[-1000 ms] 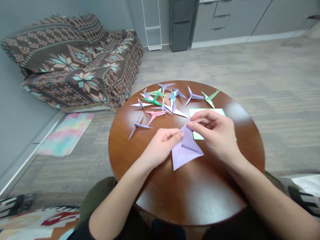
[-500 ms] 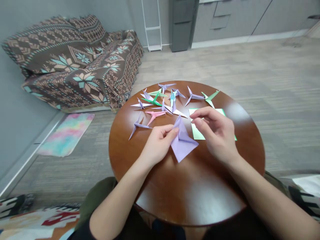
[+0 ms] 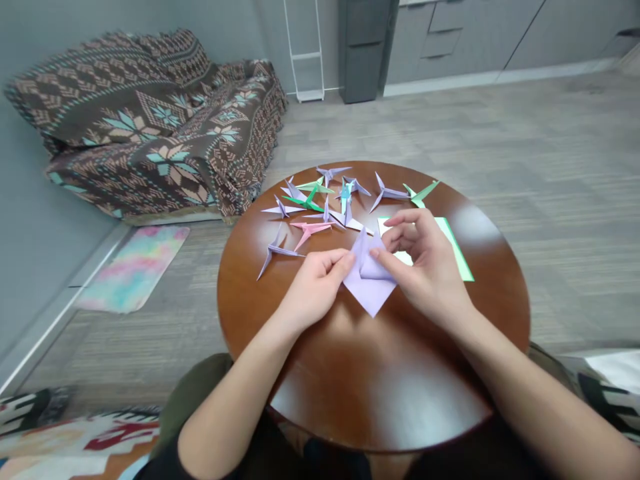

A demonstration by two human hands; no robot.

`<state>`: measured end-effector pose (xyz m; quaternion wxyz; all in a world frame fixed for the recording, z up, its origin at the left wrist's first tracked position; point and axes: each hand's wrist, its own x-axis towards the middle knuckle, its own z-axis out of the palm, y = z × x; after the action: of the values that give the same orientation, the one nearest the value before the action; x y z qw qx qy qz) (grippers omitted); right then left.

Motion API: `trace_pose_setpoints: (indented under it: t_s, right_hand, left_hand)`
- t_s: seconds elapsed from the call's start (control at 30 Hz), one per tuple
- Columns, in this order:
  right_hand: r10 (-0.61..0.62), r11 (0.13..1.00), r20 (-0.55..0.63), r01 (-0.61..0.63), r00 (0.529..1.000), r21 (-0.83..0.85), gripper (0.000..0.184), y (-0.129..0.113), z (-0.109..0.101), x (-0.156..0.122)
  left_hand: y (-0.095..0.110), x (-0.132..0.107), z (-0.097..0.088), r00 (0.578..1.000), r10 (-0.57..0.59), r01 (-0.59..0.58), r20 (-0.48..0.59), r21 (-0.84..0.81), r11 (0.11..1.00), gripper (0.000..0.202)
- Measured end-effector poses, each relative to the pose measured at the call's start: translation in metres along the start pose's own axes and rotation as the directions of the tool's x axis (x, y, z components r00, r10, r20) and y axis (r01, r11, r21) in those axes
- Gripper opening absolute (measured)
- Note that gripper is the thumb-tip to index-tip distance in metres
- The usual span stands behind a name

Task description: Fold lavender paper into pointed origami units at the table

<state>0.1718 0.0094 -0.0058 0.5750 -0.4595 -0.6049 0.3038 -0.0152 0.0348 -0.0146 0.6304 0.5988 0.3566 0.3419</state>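
Note:
A partly folded sheet of purple origami paper (image 3: 371,293) is held above the round table, one corner toward me and two raised points at its far side. My left hand (image 3: 323,283) pinches its left edge between thumb and fingers. On the right edge, my right hand (image 3: 425,260) is closed, its thumb lying on the paper's face and the fingers curled behind. Beyond and partly under the right hand lie green-edged paper sheets (image 3: 457,250). A pink folded paper bird (image 3: 310,230) rests just past my left hand.
Several folded paper birds in purple, green and white cover the table's far left, including a dark green one (image 3: 309,202). A purple bird (image 3: 387,192) and a light green one (image 3: 421,193) lie farther right. The brown round table (image 3: 350,393) stands near a draped sofa (image 3: 175,140).
My right hand has moved left and down onto the purple paper and now grips its right edge. The paper has turned and opened a little, showing two points at the far side.

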Motion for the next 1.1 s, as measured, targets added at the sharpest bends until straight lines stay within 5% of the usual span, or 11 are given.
trace_pose_setpoints:
  t_s: [0.27,0.77,1.1]
  right_hand:
    - [0.057,0.997,0.057,-0.054,0.997,-0.048,0.005,-0.003,-0.001,-0.001]
    - [0.205,0.972,0.156,-0.219,0.966,0.079,0.009,-0.011,-0.002,0.003]
    - [0.184,0.977,0.167,-0.199,0.969,0.076,0.011,-0.008,-0.004,0.004]
  left_hand:
    - [0.004,-0.001,0.005,0.999,-0.031,0.03,-0.012,-0.103,0.994,0.039]
    - [0.009,-0.004,0.005,0.998,-0.061,0.061,0.012,-0.033,0.998,0.029]
    - [0.009,-0.005,0.003,0.994,-0.098,0.098,0.042,-0.009,0.995,0.029]
